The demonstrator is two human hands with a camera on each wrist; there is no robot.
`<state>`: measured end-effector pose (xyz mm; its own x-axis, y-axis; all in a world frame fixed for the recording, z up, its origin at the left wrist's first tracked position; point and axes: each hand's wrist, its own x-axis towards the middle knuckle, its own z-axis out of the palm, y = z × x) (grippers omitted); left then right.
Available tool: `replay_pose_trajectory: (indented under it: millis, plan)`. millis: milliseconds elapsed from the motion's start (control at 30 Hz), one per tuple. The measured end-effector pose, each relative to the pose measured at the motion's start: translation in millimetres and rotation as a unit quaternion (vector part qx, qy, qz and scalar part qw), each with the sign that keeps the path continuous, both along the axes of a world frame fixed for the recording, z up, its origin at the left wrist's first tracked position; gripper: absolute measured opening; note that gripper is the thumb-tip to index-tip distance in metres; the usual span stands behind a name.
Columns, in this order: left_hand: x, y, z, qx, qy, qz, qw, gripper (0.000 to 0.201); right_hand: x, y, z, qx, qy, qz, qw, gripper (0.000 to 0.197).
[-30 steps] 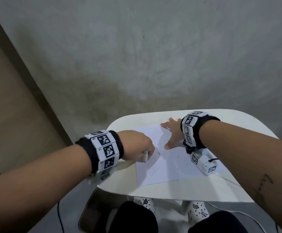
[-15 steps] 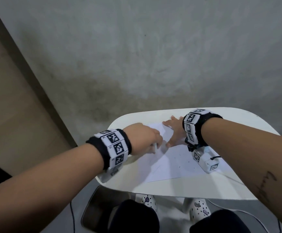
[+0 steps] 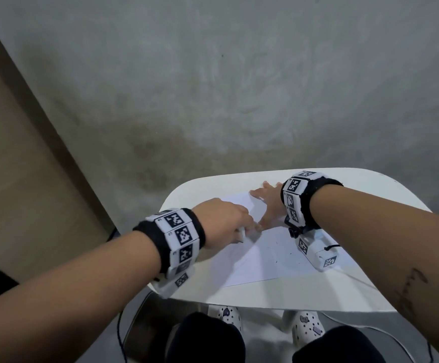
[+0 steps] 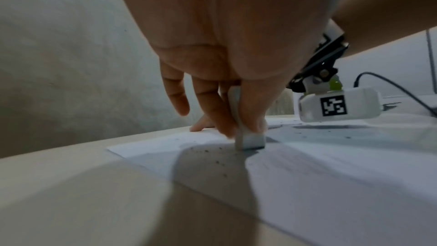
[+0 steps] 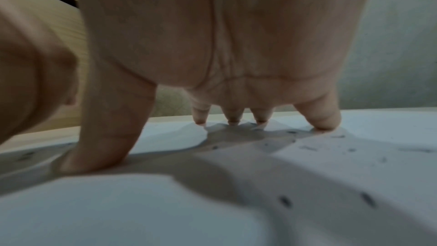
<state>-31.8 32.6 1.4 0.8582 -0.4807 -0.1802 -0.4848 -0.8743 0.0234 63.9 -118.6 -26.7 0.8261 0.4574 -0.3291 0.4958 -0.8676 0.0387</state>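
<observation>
A white sheet of paper (image 3: 260,260) lies on a small white table (image 3: 265,292). My left hand (image 3: 226,221) pinches a white eraser (image 4: 246,132) between thumb and fingers, its lower end pressed on the paper (image 4: 331,171). Dark eraser crumbs (image 4: 218,162) lie scattered round it. My right hand (image 3: 268,203) lies flat with spread fingers (image 5: 319,117) pressing the far part of the sheet (image 5: 354,147), just right of the left hand. In the head view the eraser (image 3: 241,235) shows only as a sliver under the left hand.
The table stands against a grey concrete wall (image 3: 226,87). A wooden panel (image 3: 16,166) runs along the left. Below the table's near edge are my knees and white patterned shoes (image 3: 226,314). A thin cable (image 3: 354,281) trails off the table at the right.
My left hand with the eraser has moved away from me along the paper, closer to the right hand's thumb. The right hand has stayed flat on the sheet.
</observation>
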Motion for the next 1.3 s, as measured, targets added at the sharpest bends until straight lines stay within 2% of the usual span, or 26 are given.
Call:
replay_pose_trajectory:
  millis: [67, 133, 233, 333, 433, 533, 600, 700, 767, 867, 1033, 1233, 1300]
  plan:
    - [-6, 8, 2, 0.021, 0.051, -0.001, 0.998, 0.014, 6, 1, 1, -0.02, 0.014, -0.002, 1.0, 0.111]
    - [-9, 12, 7, 0.055, 0.087, -0.005, 0.995, 0.014, 9, 1, 5, -0.034, 0.027, -0.01, 0.999, 0.115]
    - [-4, 2, 12, 0.067, 0.033, -0.028, 0.997, 0.015, 2, 0, 8, -0.015, 0.025, -0.007, 1.0, 0.101]
    - [-2, -5, 7, 0.029, -0.031, -0.033, 0.999, 0.016, -5, 0, 10, 0.008, 0.011, -0.001, 1.0, 0.093]
    - [-8, 6, -1, 0.007, 0.027, -0.015, 1.0, 0.012, -3, 0, 10, -0.012, 0.025, 0.001, 1.0, 0.1]
    - [-12, 11, 6, 0.055, 0.101, -0.007, 0.993, 0.013, 4, -1, 9, -0.029, 0.026, -0.001, 0.999, 0.105]
    - [-9, 4, 10, 0.068, 0.075, -0.014, 0.995, 0.015, 2, 0, 9, -0.031, 0.025, 0.003, 0.999, 0.105]
    - [-7, -4, 8, 0.026, 0.001, -0.017, 1.0, 0.021, -5, 1, 10, -0.035, 0.01, 0.012, 0.999, 0.108]
    - [-11, 2, 3, -0.006, 0.015, -0.005, 1.0, 0.019, -5, 0, 11, -0.027, 0.015, 0.008, 0.999, 0.103]
    - [-20, 13, 1, 0.026, 0.062, -0.01, 0.998, 0.012, 3, -1, 10, -0.025, 0.029, -0.005, 0.999, 0.105]
    - [-24, 9, -1, 0.06, 0.024, -0.025, 0.998, 0.015, 0, -2, 10, -0.036, 0.025, -0.008, 0.999, 0.105]
    - [-25, 7, 2, 0.078, 0.042, -0.026, 0.996, 0.019, -11, -1, 20, -0.083, 0.026, -0.014, 0.996, 0.096]
    - [-20, 4, 7, 0.085, 0.058, -0.02, 0.994, 0.019, -16, -6, 14, -0.078, 0.035, -0.009, 0.996, 0.099]
